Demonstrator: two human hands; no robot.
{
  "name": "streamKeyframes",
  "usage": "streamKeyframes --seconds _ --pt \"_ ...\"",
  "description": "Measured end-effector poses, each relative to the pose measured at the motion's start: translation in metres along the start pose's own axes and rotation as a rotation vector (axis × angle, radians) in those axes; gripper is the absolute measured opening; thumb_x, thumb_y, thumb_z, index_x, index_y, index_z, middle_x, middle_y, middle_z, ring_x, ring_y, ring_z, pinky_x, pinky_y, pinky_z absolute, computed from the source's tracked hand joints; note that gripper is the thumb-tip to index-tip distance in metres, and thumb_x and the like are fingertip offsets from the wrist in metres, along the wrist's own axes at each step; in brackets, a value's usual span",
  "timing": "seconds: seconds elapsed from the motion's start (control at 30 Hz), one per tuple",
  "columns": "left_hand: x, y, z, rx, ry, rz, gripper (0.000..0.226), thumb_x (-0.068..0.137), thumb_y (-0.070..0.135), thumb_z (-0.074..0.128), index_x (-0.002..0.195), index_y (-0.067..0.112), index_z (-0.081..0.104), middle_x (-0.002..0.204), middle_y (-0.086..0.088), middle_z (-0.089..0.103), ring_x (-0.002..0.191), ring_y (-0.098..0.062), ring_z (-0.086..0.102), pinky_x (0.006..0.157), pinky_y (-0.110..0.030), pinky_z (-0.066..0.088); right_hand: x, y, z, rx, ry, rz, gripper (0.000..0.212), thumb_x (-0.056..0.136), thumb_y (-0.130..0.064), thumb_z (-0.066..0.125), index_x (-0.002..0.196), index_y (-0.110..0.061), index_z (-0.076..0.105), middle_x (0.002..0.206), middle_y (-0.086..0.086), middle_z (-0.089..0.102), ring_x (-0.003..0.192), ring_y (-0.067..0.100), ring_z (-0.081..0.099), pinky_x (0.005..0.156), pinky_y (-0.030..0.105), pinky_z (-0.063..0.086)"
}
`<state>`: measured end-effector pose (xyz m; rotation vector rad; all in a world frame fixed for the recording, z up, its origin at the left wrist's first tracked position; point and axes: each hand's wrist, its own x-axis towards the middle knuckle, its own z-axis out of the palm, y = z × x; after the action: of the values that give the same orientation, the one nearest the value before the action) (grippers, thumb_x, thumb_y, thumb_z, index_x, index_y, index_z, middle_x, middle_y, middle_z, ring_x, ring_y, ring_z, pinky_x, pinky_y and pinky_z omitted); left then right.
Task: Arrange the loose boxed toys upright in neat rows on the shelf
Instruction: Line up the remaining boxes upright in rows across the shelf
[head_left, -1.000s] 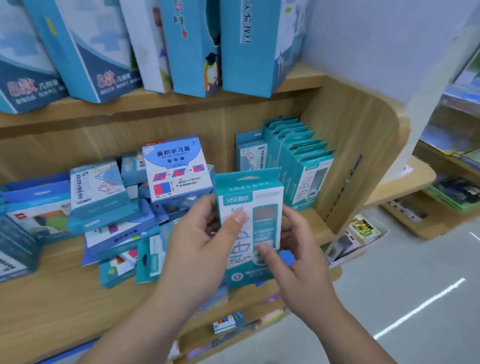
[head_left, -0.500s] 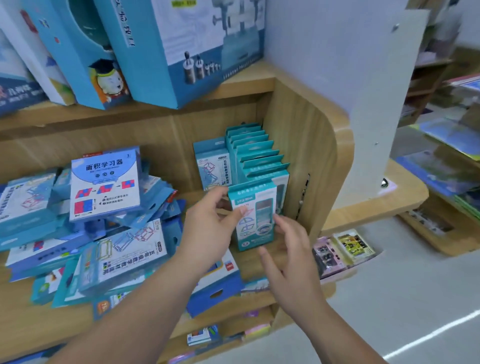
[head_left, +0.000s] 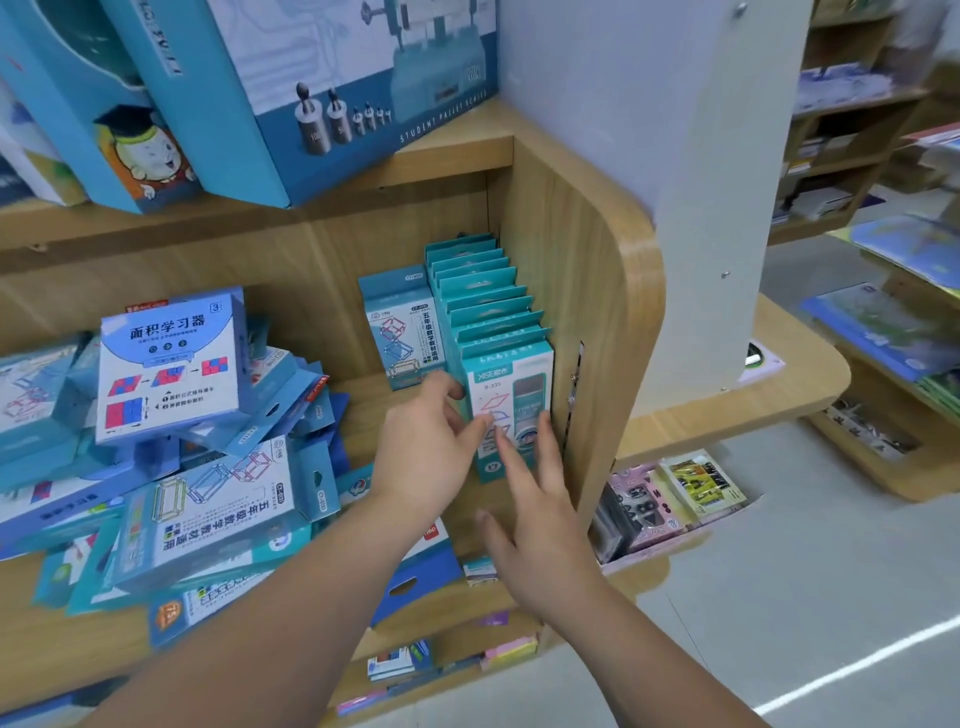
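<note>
Pinching the left edge of the S-335 box with the left hand: thumb up behind the edge, fingertips on the printed face, a narrow grip. Laying the right hand against the lower front of the same box, fingers straight and spread, a wide grip that holds nothing.

Standing upright as the front member of the row of teal boxes, hard against the wooden side panel at the right end of the shelf. Printed "S-335" under a teal band whose white brand lettering is too blurred to read; below that, outline shapes and a clear window, partly covered by fingers. Of the boxes behind, only the cardboard hang-tab tops in view.

Just left of the row, also upright: a wire-frame cube box with the vertical line "五年级数学教材适用".

Further left, lying flat and crooked: the heap of loose boxes, glossy blue and teal card, with that same line upside down on one. Perched on top, tilted: the 面积学习器 box, with a framed "3" and red-and-blue squares.

On the upper shelf, cut off at the top edge: a large blue scales carton picturing weights, lettered "STUDENT PALLET SCALES".
</note>
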<state>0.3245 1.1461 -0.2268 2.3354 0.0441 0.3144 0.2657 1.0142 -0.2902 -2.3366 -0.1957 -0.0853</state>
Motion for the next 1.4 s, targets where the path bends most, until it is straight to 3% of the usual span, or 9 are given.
streamKeyframes --seconds 0.2,0.3,0.63,0.8,0.97,1.1,1.23,1.33,1.4 --pt "0.001 0.002 0.007 -0.024 0.003 -0.007 0.032 0.086 0.026 0.076 0.098 0.026 0.047 0.074 0.008 0.069 0.072 -0.009 0.066 0.060 -0.027 0.050 0.003 0.004 -0.002 0.037 -0.002 0.021 0.081 0.097 -0.036 0.059 0.157 -0.044 0.004 0.157 -0.026 -0.033 0.143 0.009 0.031 0.105 0.035 0.048" --pt "-0.001 -0.003 0.010 -0.034 -0.008 -0.013 0.033 0.085 0.025 0.078 0.098 0.027 0.047 0.075 0.008 0.069 0.072 -0.009 0.067 0.065 -0.031 0.054 0.000 0.005 -0.003 0.068 0.011 -0.001 0.079 0.097 -0.035 0.058 0.156 -0.046 0.007 0.159 -0.026 -0.027 0.144 0.008 0.027 0.106 0.033 0.046" --pt "-0.005 -0.007 0.006 -0.067 -0.018 -0.040 0.033 0.085 0.032 0.077 0.104 0.025 0.050 0.077 0.010 0.070 0.072 0.001 0.065 0.061 -0.021 0.048 -0.005 0.012 -0.004 0.083 0.015 -0.031 0.071 0.098 -0.036 0.055 0.154 -0.045 0.014 0.164 -0.020 -0.002 0.150 0.006 0.014 0.115 0.032 0.034" --pt "-0.011 -0.011 -0.003 -0.078 -0.038 -0.034 0.034 0.087 0.035 0.075 0.110 0.025 0.051 0.083 0.009 0.070 0.075 -0.003 0.067 0.070 -0.032 0.056 -0.001 0.010 -0.001 0.095 0.080 -0.075 0.064 0.097 -0.036 0.055 0.152 -0.040 0.024 0.159 -0.017 0.017 0.146 0.007 0.025 0.112 0.031 0.036" --pt "-0.018 -0.015 -0.017 -0.085 -0.053 -0.034 0.032 0.087 0.034 0.074 0.110 0.032 0.052 0.092 0.013 0.065 0.083 -0.009 0.066 0.079 -0.040 0.057 0.001 -0.007 0.002 0.183 0.187 -0.153 0.048 0.093 -0.038 0.047 0.141 -0.030 0.045 0.137 -0.013 0.041 0.128 0.008 0.046 0.105 0.031 0.045" --pt "-0.031 -0.022 -0.053 -0.043 0.031 0.073 0.022 0.087 0.022 0.073 0.104 0.027 0.059 0.092 0.015 0.063 0.076 -0.005 0.063 0.074 -0.035 0.054 0.008 -0.026 0.012 0.229 0.148 -0.243 0.036 0.094 -0.033 0.050 0.128 -0.023 0.058 0.119 -0.011 0.049 0.111 0.002 0.052 0.091 0.034 0.050" --pt "-0.057 -0.047 -0.108 0.048 0.187 0.164 0.016 0.086 0.015 0.074 0.097 0.023 0.065 0.084 0.021 0.058 0.072 0.002 0.057 0.067 -0.011 0.041 0.019 -0.056 0.029 0.239 0.055 -0.320 0.034 0.093 -0.039 0.056 0.124 -0.024 0.060 0.116 -0.011 0.053 0.108 0.009 0.056 0.091 0.035 0.049" --pt "-0.073 -0.082 -0.144 0.123 0.325 0.077 0.013 0.084 0.031 0.069 0.095 0.025 0.065 0.080 0.019 0.055 0.071 0.001 0.054 0.066 -0.014 0.040 0.024 -0.078 0.049 0.210 -0.049 -0.329 0.047 0.086 -0.050 0.060 0.128 -0.030 0.059 0.121 -0.013 0.051 0.113 0.012 0.054 0.097 0.034 0.047" --pt "-0.078 -0.112 -0.162 0.229 0.334 -0.025 0.026 0.081 0.042 0.067 0.099 0.023 0.066 0.091 0.012 0.059 0.085 -0.005 0.057 0.077 -0.029 0.047 0.027 -0.090 0.063 0.146 -0.119 -0.332 0.058 0.081 -0.056 0.061 0.133 -0.032 0.057 0.127 -0.011 0.050 0.118 0.014 0.052 0.102 0.035 0.045"
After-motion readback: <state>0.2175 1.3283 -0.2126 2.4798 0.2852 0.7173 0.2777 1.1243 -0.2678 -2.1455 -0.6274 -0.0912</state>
